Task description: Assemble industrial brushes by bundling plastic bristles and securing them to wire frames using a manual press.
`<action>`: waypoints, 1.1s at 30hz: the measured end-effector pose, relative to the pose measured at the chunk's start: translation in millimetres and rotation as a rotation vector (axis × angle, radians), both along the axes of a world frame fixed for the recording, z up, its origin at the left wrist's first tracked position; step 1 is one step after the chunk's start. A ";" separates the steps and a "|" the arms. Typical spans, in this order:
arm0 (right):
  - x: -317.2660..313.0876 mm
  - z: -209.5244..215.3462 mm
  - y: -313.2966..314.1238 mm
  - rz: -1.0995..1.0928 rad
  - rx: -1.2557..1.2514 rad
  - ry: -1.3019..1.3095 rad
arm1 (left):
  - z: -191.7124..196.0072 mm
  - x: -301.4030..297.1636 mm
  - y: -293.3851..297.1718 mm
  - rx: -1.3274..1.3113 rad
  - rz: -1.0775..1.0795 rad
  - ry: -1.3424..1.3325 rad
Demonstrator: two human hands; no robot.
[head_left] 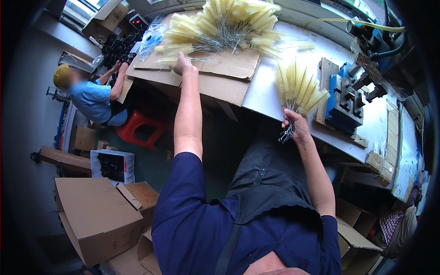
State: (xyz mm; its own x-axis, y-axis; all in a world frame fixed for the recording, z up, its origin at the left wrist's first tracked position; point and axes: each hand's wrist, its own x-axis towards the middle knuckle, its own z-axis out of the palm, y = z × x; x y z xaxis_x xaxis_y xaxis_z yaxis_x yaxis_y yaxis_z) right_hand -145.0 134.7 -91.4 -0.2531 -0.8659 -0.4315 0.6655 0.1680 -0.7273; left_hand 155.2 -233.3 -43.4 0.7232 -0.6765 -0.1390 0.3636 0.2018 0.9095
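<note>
My right hand is closed around the wire stems of a bunch of pale yellow bristle brushes. Their bristle heads fan out above the fist, and the looped wire ends hang below it. My left hand reaches to the left edge of a big heap of the same brushes. Its fingers are curled at a brush whose bristles show to the left and whose wire stem shows to the right. The heap lies on flattened cardboard on the bench.
A blue metal fixture stands on the white bench top at right. To the left, a co-worker in a blue shirt handles black parts. A red stool, a white crate and cardboard boxes occupy the floor.
</note>
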 end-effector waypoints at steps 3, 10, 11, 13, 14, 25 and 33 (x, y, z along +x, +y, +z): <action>-16.5 -11.2 9.6 -0.038 0.048 0.049 | 0.3 -55.4 21.1 0.124 -0.192 0.272; -7.2 -6.1 9.0 -0.005 -0.019 0.011 | -8.6 -47.1 -27.3 0.049 -0.266 0.463; -6.0 -4.8 9.3 -0.008 -0.020 0.012 | -12.1 -48.0 -33.3 -0.002 -0.312 0.457; -5.0 -3.4 11.2 -0.009 -0.007 0.011 | -22.8 -51.6 -41.3 -0.009 -0.331 0.448; -5.0 -4.1 11.5 -0.006 -0.011 0.019 | -27.6 -52.4 -45.1 -0.032 -0.385 0.417; -10.5 4.2 10.7 0.006 0.004 0.040 | -39.8 -61.7 -78.6 -0.054 -0.555 0.336; -6.4 -14.7 7.9 0.097 -0.035 0.049 | -20.9 -54.9 -71.9 -0.027 -0.160 0.276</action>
